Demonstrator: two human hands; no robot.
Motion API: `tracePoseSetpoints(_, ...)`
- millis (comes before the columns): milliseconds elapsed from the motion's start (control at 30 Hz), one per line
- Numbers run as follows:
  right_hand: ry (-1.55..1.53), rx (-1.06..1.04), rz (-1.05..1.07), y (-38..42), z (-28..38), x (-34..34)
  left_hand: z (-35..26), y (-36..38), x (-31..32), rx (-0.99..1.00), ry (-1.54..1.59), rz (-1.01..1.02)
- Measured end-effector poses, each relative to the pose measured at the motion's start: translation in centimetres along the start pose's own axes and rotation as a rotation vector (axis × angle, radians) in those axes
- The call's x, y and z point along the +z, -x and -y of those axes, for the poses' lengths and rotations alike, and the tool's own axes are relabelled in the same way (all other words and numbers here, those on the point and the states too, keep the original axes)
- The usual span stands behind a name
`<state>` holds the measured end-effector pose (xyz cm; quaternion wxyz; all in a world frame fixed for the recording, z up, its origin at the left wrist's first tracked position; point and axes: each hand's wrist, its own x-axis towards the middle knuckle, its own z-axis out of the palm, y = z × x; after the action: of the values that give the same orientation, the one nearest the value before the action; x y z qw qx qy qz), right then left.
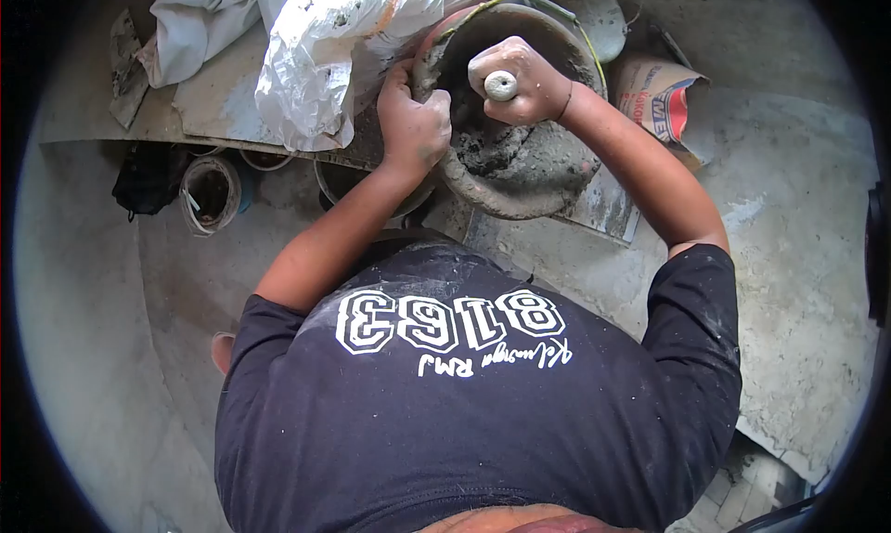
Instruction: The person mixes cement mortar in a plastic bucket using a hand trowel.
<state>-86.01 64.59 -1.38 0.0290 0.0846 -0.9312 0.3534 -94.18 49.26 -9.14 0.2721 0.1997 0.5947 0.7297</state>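
A round bucket [529, 203], caked with grey, holds wet mortar [548, 157] and is tilted towards me. My left hand [415, 115] is closed on the left side of its rim. Over the bucket's opening, my right hand [524, 83] is wrapped around the handle of a hand tool [501, 85], whose round, grey-coated butt end points up at me. The tool's working end is hidden beneath the hand and among the mortar. A thin green cord [587, 43] runs along the far right of the rim.
A crumpled white plastic sack [320, 64] lies on a board [223, 101] at the left. Beneath stands a small bucket [210, 194] beside a black bag [147, 177]. A printed paper sack [661, 97] is on the right, near a grey rounded pan [599, 18].
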Motion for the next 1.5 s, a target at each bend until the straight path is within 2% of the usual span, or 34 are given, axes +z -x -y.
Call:
tracePoseSetpoints(33, 0.054, -0.017, -0.02, -0.4, -0.2, 0.0, -0.1, -0.1, 0.1, 0.016, -0.009, -0.011)
tracePoseSetpoints(67, -0.038, 0.028, -0.036, -0.4, -0.6, 0.0, 0.0, -0.1, 0.2, 0.014, -0.011, -0.018)
tracePoseSetpoints(100, 0.013, 0.091, -0.045, -0.1, -1.3, -0.3, 0.1, 0.0, 0.2, -0.007, 0.025, -0.013)
tracePoseSetpoints(167, -0.064, 0.107, -0.219, 1.4, -1.7, -1.0, 0.2, 0.0, 0.2, -0.025, 0.06, -0.012)
tracePoseSetpoints(200, -0.123, 0.157, -0.371, 2.5, -0.9, -1.0, 0.1, 0.1, 0.3, -0.026, 0.063, -0.032)
tracePoseSetpoints(233, -0.142, 0.241, -0.377, 4.1, -0.7, -1.4, 0.0, 0.1, 0.3, -0.029, 0.069, -0.048)
tracePoseSetpoints(300, -0.059, 0.153, -0.478, 4.7, -2.5, -0.8, 1.0, -0.7, 0.5, -0.021, 0.057, -0.022)
tracePoseSetpoints(433, 0.019, 0.099, -0.418, 5.1, -5.6, -1.6, 2.9, -2.6, 1.8, -0.017, 0.068, 0.006)
tracePoseSetpoints(500, 0.149, 0.441, -0.257, 4.1, -3.7, -1.3, 1.4, -1.3, 1.2, -0.023, -0.025, -0.015)
tracePoseSetpoints(533, -0.046, 0.544, -0.687, 6.8, 1.2, 3.5, -0.2, 0.1, 0.4, -0.031, -0.12, -0.039)
tracePoseSetpoints(567, -0.2, 0.599, -1.148, 9.5, 5.9, 7.6, -1.3, -0.1, 0.7, 0.015, -0.083, -0.007)
tracePoseSetpoints(633, -0.287, 0.548, -1.314, 8.5, 8.3, 8.2, -0.1, -0.2, 0.4, -0.082, -0.005, 0.018)
tracePoseSetpoints(667, -0.28, 0.546, -1.326, 8.6, 8.3, 7.9, 0.2, -0.4, 0.6, -0.077, -0.004, 0.03)
tracePoseSetpoints(733, -0.646, 0.491, -1.437, 8.9, 8.3, 7.5, -0.1, -0.3, 0.7, -0.02, 0.084, -0.024)
tracePoseSetpoints(867, -0.685, 0.236, -1.382, 8.1, 10.3, 5.9, 0.9, -0.8, 0.9, 0.061, 0.1, -0.012)
tracePoseSetpoints(967, -0.732, 0.093, -1.194, 8.8, 13.0, 3.5, 1.1, -0.5, 0.4, 0.047, 0.043, 0.014)
tracePoseSetpoints(1000, -0.678, 0.104, -1.17, 8.5, 14.3, 2.9, 1.2, -0.6, 0.4, 0.026, 0.062, 0.017)
tracePoseSetpoints(1033, -0.686, 0.088, -1.034, 9.5, 14.6, 2.4, 1.3, -0.7, 0.5, 0.005, 0.083, 0.022)
tracePoseSetpoints(1100, -0.661, 0.242, -0.928, 10.3, 14.7, 2.5, 1.7, -0.7, 0.5, 0.015, 0.058, 0.016)
tracePoseSetpoints(1167, -0.75, 0.294, -0.986, 10.7, 12.6, 4.5, 1.8, -0.7, 0.5, 0.024, 0.035, 0.007)
tracePoseSetpoints(1200, -0.79, 0.271, -1.081, 10.3, 11.5, 5.7, 1.5, -0.6, 0.4, 0.027, 0.023, 0.012)
tracePoseSetpoints(1300, -0.94, 0.281, -1.043, 9.3, 7.9, 6.5, 1.0, -0.6, 0.5, 0.027, 0.005, 0.013)
tracePoseSetpoints(1400, -0.662, 0.467, -0.979, 6.0, 6.1, 6.3, 0.9, -0.4, 0.3, 0.031, -0.018, 0.028)
tracePoseSetpoints(1500, -0.745, 0.514, -1.066, 2.6, 2.5, 5.5, -0.1, -0.3, 0.2, -0.006, -0.017, 0.059)
